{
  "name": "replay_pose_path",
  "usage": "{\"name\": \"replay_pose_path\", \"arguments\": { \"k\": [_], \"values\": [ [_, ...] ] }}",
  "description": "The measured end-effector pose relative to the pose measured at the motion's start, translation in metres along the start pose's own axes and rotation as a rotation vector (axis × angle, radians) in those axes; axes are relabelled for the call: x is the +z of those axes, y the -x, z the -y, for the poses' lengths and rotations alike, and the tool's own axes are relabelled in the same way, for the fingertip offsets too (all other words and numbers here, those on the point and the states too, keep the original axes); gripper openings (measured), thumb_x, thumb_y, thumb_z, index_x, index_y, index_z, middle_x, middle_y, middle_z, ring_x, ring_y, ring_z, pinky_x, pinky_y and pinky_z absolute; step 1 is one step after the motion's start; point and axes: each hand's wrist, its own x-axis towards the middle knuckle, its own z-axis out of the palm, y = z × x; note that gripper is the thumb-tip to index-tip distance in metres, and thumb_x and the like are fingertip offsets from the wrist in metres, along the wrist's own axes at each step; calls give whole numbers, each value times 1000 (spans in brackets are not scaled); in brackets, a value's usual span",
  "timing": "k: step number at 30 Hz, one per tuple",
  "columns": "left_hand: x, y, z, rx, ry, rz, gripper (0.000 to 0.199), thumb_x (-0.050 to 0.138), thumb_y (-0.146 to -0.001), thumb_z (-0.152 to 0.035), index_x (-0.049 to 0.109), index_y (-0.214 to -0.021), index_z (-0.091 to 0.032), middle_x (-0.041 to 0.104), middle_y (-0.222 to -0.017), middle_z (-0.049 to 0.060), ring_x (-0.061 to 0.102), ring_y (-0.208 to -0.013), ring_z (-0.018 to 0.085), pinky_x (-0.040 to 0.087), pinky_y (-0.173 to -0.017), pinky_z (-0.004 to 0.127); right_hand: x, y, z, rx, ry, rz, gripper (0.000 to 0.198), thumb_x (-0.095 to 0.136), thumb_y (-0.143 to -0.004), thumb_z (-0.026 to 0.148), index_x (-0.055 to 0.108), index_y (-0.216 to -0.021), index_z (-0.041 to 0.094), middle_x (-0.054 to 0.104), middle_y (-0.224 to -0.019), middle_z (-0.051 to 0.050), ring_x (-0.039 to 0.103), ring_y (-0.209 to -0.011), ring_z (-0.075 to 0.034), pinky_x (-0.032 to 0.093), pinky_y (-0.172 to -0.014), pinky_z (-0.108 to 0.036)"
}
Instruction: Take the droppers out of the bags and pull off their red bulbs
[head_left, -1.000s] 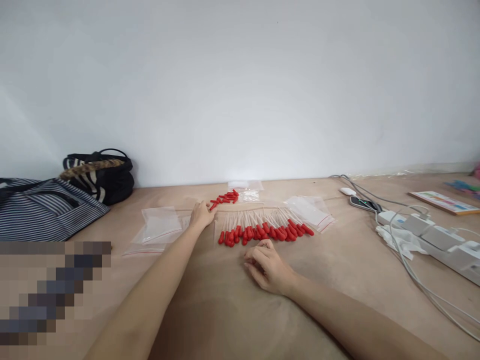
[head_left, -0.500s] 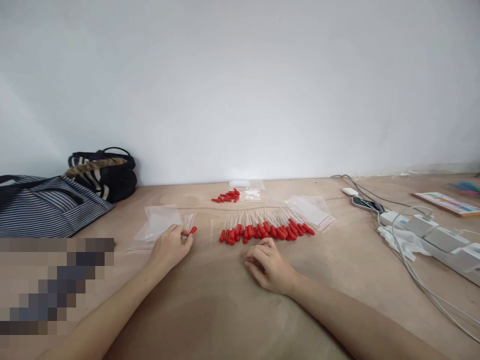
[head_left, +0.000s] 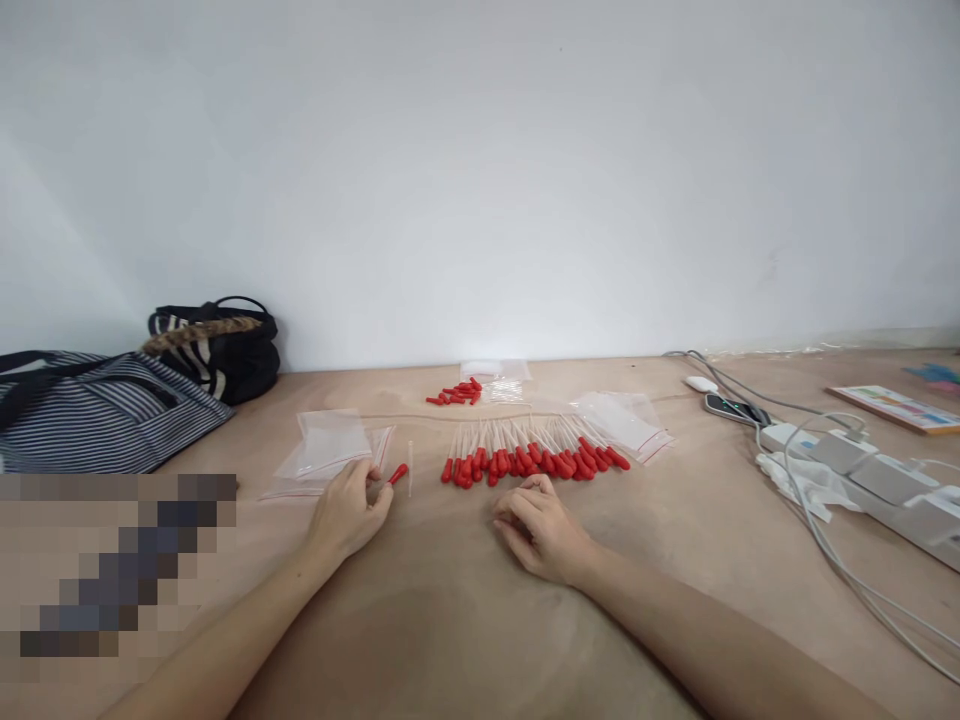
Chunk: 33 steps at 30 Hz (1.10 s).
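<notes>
A pale wall [head_left: 495,180] backs the brown tabletop [head_left: 450,610], right hand [head_left: 541,532] and left hand [head_left: 349,510] curled, any grip unclear.

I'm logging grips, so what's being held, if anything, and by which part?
A red bulb lies with its near end at the left hand's thumb tip; whether it's gripped cannot be told. Nothing visible is held in the right hand.
</notes>
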Motion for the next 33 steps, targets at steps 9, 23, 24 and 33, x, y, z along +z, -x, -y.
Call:
{"name": "replay_pose_path", "arguments": {
  "k": [9, 23, 24, 33],
  "values": [
    [2, -21, -50, 272, 86, -57, 17, 44, -76, -29, 51, -64, -19, 57, -68, 3, 53, -71, 19, 40, -69, 30, 0, 0, 0, -2, 26, -14, 8, 42, -77, 12, 45, -79, 19, 54, -65, 2, 45, -59, -10, 30, -73, -30],
    [6, -29, -103, 152, -68, 110, 19, 51, -71, -25, 52, -53, -18, 57, -61, 2, 54, -64, 18, 36, -62, 29, 0, 2, -4, -10, 86, -27, 8, 41, -78, 14, 48, -75, 18, 54, -64, 2, 45, -59, -10, 29, -72, -29],
    [3, -26, -99, 167, -51, 91, 19, 50, -73, -25, 52, -55, -18, 58, -63, 2, 54, -65, 18, 36, -63, 29, 0, 2, -4, -7, 100, -35, 9, 41, -79, 14, 48, -75, 18, 54, -63, 2, 44, -59, -10, 29, -71, -29],
    [-7, 35, -71, 667, 189, 74, 19, 41, -85, -23, 53, -72, -18, 55, -71, 3, 49, -70, 16, 41, -65, 28, -9, 3, 3, -9, 282, -190, 24, 54, -79, 33, 58, -99, 21, 60, -90, -5, 50, -82, -17, 24, -79, -37]
  ]
}}
